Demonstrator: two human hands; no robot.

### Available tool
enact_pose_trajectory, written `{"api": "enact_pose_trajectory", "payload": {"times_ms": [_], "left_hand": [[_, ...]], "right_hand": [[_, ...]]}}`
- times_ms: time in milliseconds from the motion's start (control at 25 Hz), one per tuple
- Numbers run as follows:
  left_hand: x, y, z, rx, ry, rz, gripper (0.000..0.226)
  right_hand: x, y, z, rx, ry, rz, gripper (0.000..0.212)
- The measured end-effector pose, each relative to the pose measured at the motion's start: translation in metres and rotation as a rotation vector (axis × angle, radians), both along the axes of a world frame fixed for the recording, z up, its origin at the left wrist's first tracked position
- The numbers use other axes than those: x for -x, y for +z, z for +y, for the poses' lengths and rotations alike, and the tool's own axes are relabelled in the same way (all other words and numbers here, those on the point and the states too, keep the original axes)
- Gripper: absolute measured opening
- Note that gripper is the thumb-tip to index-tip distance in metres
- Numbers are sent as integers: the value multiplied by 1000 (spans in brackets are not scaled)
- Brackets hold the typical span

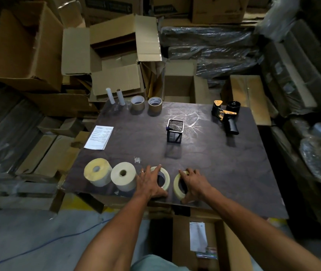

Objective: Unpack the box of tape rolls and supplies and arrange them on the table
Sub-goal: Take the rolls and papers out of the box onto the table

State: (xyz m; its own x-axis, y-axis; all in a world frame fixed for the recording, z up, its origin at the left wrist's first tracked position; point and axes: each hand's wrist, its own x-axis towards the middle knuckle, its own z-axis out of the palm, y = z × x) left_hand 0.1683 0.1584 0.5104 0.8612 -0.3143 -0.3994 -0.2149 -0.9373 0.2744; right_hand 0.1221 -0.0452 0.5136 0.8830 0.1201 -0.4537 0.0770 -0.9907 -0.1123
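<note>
Two pale clear tape rolls lie flat near the front edge of the dark table. My left hand grips the left tape roll; my right hand grips the right tape roll. To their left stand two thick cream rolls. Two brown tape rolls and two cardboard tubes line the far edge. The open box sits on the floor below the table front, with papers inside.
A black mesh pen holder stands mid-table. A black and orange tape dispenser lies at the far right. A printed sheet rests at the left edge. Stacked cartons and wrapped bundles surround the table.
</note>
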Motion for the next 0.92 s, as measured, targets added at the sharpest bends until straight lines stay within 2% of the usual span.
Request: {"api": "enact_pose_trajectory", "payload": {"times_ms": [200, 400, 560, 680, 800, 920], "left_hand": [[15, 0, 2, 41, 4, -48, 111], [50, 0, -3, 51, -81, -314, 67], [94, -2, -20, 125, -130, -388, 46], [139, -7, -37, 160, -118, -352, 38], [193, -21, -54, 212, -60, -284, 44], [248, -39, -74, 241, 28, -177, 44]], "right_hand": [[10, 4, -10, -113, -66, -11, 131], [36, 13, -25, -214, -120, -95, 126], [74, 15, -44, -220, -111, -122, 113], [113, 14, -65, -205, -107, -148, 103], [157, 8, -82, -186, -92, -163, 91], [209, -14, -100, -186, -58, -92, 90]]}}
